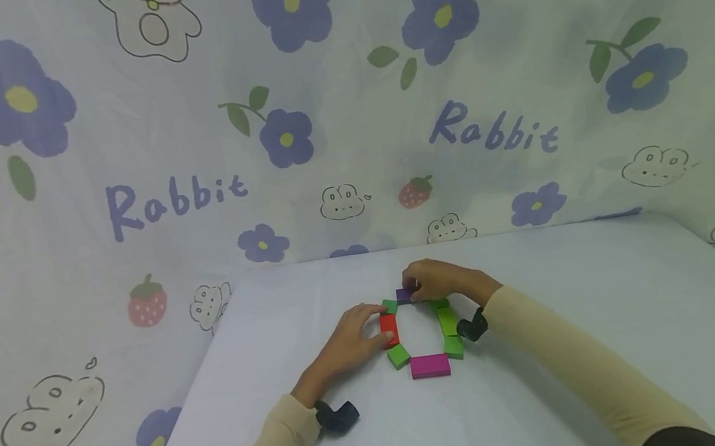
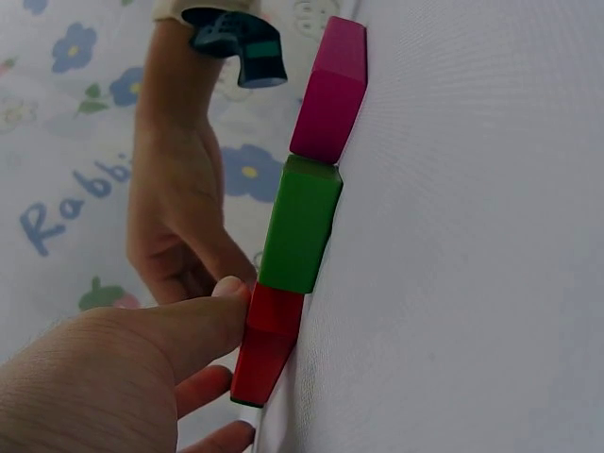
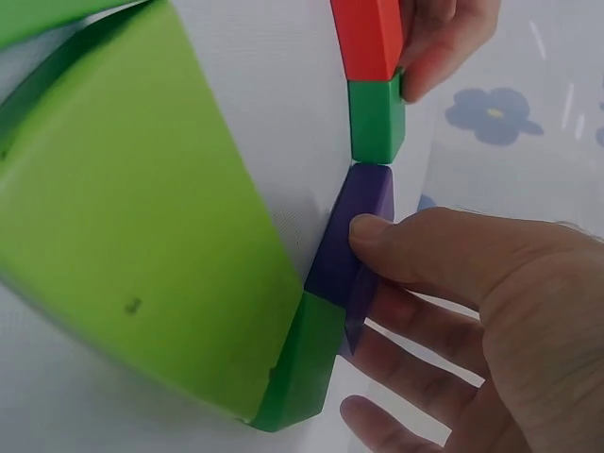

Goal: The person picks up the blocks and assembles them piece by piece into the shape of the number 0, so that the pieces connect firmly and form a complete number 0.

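A ring of coloured blocks lies on the white table. My left hand (image 1: pixel 352 338) is at the ring's left side, its thumb and fingers holding the red block (image 1: pixel 389 330) where it lies. A fingertip of that hand also touches the small green block (image 3: pixel 377 121) at the upper left. At the far end, my right hand (image 1: pixel 434 279) pinches the purple block (image 3: pixel 343 236) between thumb and fingers. The purple block meets a green block (image 3: pixel 304 363) at one end. A larger yellow-green block (image 1: pixel 448 321) forms the right side, partly beside the right wrist.
The magenta block (image 1: pixel 430 366) closes the near end, with green blocks (image 1: pixel 398 355) at its corners. Dark wrist mounts (image 1: pixel 337 418) sit on both wrists. Behind the white table (image 1: pixel 544 378) hangs a curtain (image 1: pixel 336 145) printed with flowers and rabbits.
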